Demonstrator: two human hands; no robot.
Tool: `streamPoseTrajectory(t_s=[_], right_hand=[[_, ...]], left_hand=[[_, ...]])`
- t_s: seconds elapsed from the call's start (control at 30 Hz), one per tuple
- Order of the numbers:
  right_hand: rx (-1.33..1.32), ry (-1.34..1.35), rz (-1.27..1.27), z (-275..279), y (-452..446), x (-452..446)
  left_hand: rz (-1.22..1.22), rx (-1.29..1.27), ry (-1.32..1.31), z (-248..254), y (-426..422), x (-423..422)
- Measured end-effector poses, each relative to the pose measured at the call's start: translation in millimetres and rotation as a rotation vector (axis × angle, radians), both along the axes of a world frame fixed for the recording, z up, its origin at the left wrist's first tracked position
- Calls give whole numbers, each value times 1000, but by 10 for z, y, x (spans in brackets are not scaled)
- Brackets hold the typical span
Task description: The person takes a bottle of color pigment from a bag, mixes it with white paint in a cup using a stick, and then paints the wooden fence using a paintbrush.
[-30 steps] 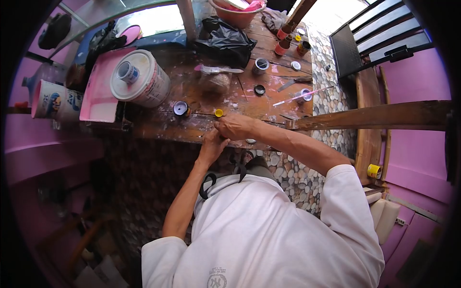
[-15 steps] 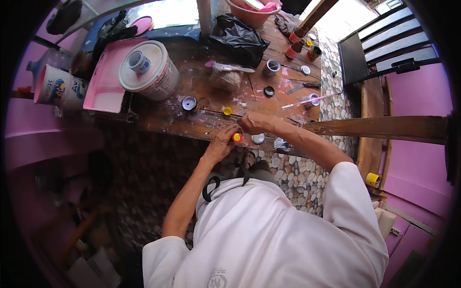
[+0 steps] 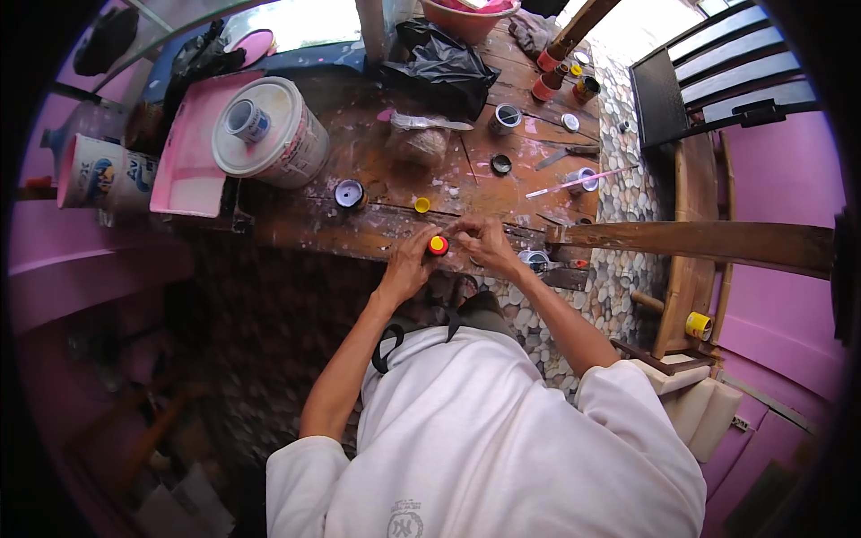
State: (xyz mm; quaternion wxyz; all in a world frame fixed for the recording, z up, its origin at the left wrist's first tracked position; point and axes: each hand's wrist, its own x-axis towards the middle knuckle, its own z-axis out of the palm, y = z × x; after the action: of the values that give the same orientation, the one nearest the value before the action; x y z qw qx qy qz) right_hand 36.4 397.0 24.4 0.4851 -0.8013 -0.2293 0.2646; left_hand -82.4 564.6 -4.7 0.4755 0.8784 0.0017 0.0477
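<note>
My left hand is closed around a small bottle with a red rim and yellow top, upright near the table's front edge. Just right of it is my right hand, its fingers bent together toward the bottle; whatever they pinch is too small to make out. A yellow cap lies on the wood just beyond my hands. Farther left stands an uncovered jar of pale paint. A clear plastic-looking item lies right of my right hand, at the edge.
The paint-spotted wooden table carries a large paint bucket, a pink paint tray and a black plastic bag. Toward the right are a knife, a paintbrush and red-labelled bottles. A wooden beam juts in.
My right hand has turned from a fist beyond the bottle to bent fingers at its right side, and the elbow has drawn in. The bottle stays in my left hand.
</note>
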Motion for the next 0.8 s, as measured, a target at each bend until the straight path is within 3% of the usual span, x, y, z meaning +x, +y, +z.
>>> streamPoseTrajectory(t_s=[0.1, 0.17, 0.47, 0.8], right_hand=[[151, 165, 76, 250, 68, -59], [5, 26, 190, 381, 107, -25], [-176, -218, 454, 350, 252, 254], [-184, -410, 486, 350, 426, 224]], left_hand=[[2, -44, 15, -16, -12, -14], [21, -10, 23, -23, -17, -19], [-27, -7, 121, 58, 22, 15], [-3, -70, 152, 119, 7, 28]])
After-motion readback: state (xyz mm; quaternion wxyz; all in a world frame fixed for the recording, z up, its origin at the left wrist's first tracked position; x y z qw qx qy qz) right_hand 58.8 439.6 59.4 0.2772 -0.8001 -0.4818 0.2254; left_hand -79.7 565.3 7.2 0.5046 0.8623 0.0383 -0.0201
